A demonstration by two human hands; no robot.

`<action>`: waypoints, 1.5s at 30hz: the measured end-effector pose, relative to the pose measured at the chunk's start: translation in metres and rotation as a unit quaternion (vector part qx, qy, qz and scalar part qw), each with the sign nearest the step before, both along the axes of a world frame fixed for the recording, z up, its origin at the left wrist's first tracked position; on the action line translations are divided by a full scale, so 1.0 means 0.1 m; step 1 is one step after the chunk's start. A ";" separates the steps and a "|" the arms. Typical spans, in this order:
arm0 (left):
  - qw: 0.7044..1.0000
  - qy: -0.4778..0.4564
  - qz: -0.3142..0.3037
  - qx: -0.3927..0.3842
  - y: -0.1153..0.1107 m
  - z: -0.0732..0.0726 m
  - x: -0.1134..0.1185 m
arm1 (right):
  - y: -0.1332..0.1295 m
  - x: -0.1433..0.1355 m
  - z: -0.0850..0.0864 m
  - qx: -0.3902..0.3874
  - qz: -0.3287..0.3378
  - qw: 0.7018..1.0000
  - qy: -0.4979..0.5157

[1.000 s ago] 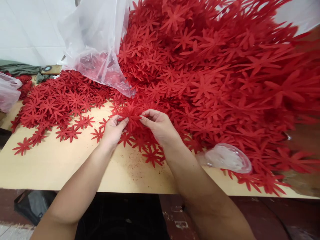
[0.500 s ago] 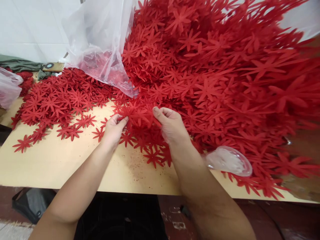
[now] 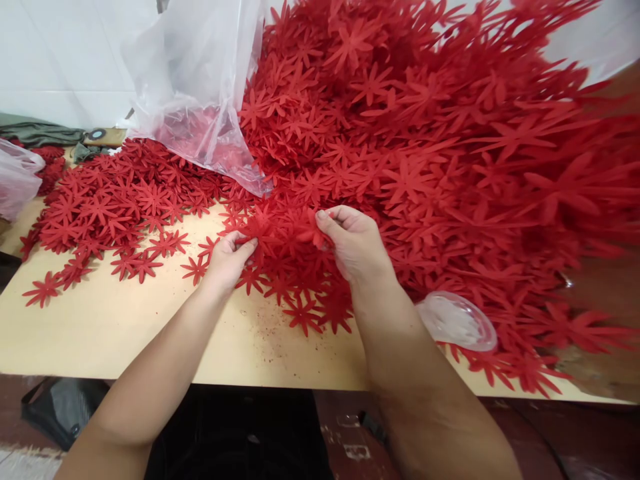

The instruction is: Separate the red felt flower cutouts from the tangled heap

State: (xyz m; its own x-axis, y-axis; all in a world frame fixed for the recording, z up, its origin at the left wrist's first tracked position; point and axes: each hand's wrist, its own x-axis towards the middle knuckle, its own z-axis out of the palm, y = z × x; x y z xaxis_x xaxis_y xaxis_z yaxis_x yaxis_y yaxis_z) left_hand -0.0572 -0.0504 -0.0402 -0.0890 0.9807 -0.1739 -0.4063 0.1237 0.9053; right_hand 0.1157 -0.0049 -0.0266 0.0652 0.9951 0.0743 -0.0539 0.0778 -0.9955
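Note:
My left hand (image 3: pixel 231 257) pinches a red flower-shaped fabric piece (image 3: pixel 263 233) between thumb and fingers, a little above the table. To its right my right hand (image 3: pixel 353 240) is closed, thumb against fingertips, on another red petal piece (image 3: pixel 316 235). Whether the two pieces are joined cannot be made out against the same red behind them. Close behind both hands rises a big heap of red flower pieces (image 3: pixel 410 177). Several loose flowers (image 3: pixel 304 313) lie on the table just below and between my hands.
A flatter pile of red flowers (image 3: pixel 100 207) spreads at the left. Above it hangs a clear plastic bag (image 3: pixel 195 87). A round clear plastic container (image 3: pixel 457 321) with whitish contents sits by my right forearm. The wooden table (image 3: pixel 210 353) ends near my body; a black bag (image 3: pixel 65 410) is below.
My right hand has moved slightly right, away from the left, with a red piece at its fingertips. My left hand stays almost in place. The view has shifted a little.

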 end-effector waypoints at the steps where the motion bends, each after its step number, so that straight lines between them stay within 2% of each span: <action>1: 1.000 0.005 -0.009 0.008 0.00 -0.01 0.01 | 0.00 -0.01 -0.01 0.000 -0.014 1.000 -0.007; 4: 0.998 0.003 -0.049 0.033 -0.02 -0.03 0.05 | -0.02 -0.07 -0.03 0.008 -0.035 0.999 -0.038; 7: 0.996 -0.017 -0.074 0.050 -0.04 -0.05 0.09 | -0.07 -0.17 -0.03 0.019 0.000 0.997 -0.072; 11: 0.997 -0.038 -0.051 0.053 -0.04 -0.06 0.10 | -0.13 -0.31 -0.03 0.018 0.091 0.990 -0.103; 14: 0.999 -0.034 -0.021 0.036 -0.04 -0.05 0.08 | -0.15 -0.35 -0.04 0.018 0.111 0.987 -0.115; 17: 0.999 -0.028 -0.007 0.021 -0.04 -0.02 0.07 | -0.15 -0.30 -0.04 0.015 0.101 0.989 -0.106; 24: 0.999 -0.026 0.032 -0.015 -0.01 0.01 0.00 | -0.06 -0.03 -0.02 0.042 0.007 0.998 -0.042; 28: 1.000 -0.028 -0.001 0.013 -0.02 0.00 0.01 | -0.04 -0.01 -0.03 0.020 0.021 0.998 -0.053; 32: 0.997 -0.027 -0.066 0.043 -0.06 0.01 0.07 | -0.10 -0.17 -0.04 0.031 0.056 0.993 -0.095; 34: 0.995 -0.027 -0.079 0.047 -0.07 0.01 0.09 | -0.12 -0.26 -0.05 0.031 0.079 0.991 -0.105; 39: 0.999 -0.022 -0.021 0.022 -0.05 0.00 0.07 | -0.12 -0.36 -0.08 0.022 0.093 0.991 -0.089; 45: 0.998 -0.039 0.046 -0.005 0.02 0.02 -0.03 | -0.02 -0.11 -0.08 0.046 0.014 0.997 -0.061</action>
State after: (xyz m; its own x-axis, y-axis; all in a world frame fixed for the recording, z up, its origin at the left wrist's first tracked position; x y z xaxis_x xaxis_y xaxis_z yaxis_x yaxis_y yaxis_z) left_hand -0.0601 -0.0488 -0.0380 -0.1641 0.9674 -0.1931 -0.4849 0.0913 0.8698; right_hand 0.1043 -0.0069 -0.0349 0.0222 0.9850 0.1711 0.0644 0.1694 -0.9834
